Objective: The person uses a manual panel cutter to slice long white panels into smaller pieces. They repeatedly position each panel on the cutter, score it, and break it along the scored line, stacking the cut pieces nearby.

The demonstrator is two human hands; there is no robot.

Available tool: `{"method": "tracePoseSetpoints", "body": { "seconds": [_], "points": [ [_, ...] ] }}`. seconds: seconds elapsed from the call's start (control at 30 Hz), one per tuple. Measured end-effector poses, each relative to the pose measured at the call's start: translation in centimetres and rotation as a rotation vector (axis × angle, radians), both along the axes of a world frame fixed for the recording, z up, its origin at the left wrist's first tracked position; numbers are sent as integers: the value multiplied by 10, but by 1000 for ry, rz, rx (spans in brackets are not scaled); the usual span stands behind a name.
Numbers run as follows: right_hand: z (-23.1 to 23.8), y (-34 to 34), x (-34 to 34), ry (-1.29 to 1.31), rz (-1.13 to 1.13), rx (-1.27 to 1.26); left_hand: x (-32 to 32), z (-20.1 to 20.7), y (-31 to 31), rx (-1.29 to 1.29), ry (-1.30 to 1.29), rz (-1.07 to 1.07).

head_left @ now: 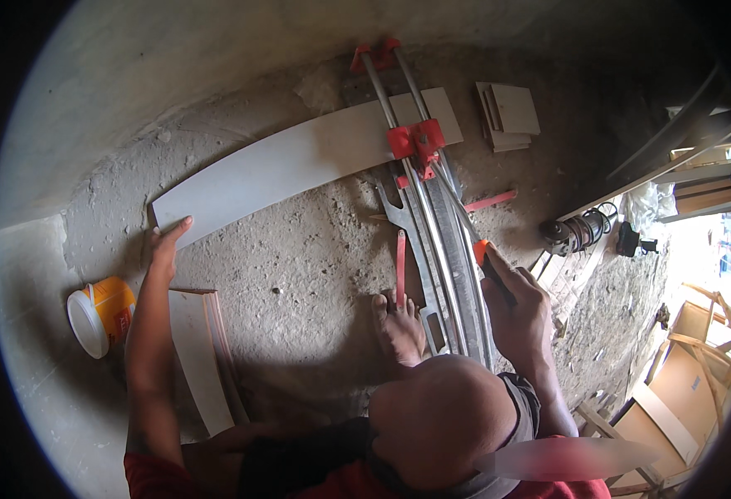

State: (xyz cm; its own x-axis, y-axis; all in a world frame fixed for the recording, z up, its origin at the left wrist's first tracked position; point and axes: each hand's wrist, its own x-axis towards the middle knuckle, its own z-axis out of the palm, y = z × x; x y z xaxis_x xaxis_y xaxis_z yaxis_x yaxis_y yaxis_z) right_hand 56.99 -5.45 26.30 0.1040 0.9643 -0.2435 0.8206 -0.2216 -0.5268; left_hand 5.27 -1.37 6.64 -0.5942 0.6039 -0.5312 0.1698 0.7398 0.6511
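Note:
A long pale tile strip [282, 170] lies across the manual tile cutter [439, 249], its right end under the twin metal rails. My left hand [166, 243] grips the strip's left end, thumb on top and fingers beneath the edge. The red carriage [415, 140] sits on the rails above the strip. A lever runs from it toward me, ending in a dark handle with an orange tip [480, 249]. My right hand [522, 303] is wrapped round that handle. My bare foot [400, 328] rests beside the cutter's base, near a red support arm [400, 266].
Small tile pieces [511, 116] are stacked right of the cutter's far end. A yellow bucket with a white lid [103, 316] lies at left, near leaning tile strips [199, 358]. An angle grinder [577, 231] lies at right. Wooden frames [698, 358] stand at lower right.

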Motion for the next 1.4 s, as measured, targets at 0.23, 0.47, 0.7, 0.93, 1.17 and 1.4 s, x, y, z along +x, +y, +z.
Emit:
{"method": "tracePoseSetpoints", "body": {
  "seconds": [0.23, 0.47, 0.7, 0.93, 1.17, 1.4],
  "points": [
    [-12, 2, 0, 35, -54, 26, 1, 7, 1, -28, -56, -28],
    [-26, -5, -7, -3, -62, 54, -7, -7, -1, 25, -65, -16],
    [8, 27, -6, 20, -39, 23, -9, -5, 0, -24, -95, -27],
    [-7, 26, -15, 66, -49, 62, 0, 3, 0, -32, -52, -7],
    [-7, 11, -3, 37, -105, -49, -6, -3, 0, -11, -125, -9],
    [-16, 8, -5, 107, -187, -65, -15, -14, -2, -22, -73, -36]
  ]
}}
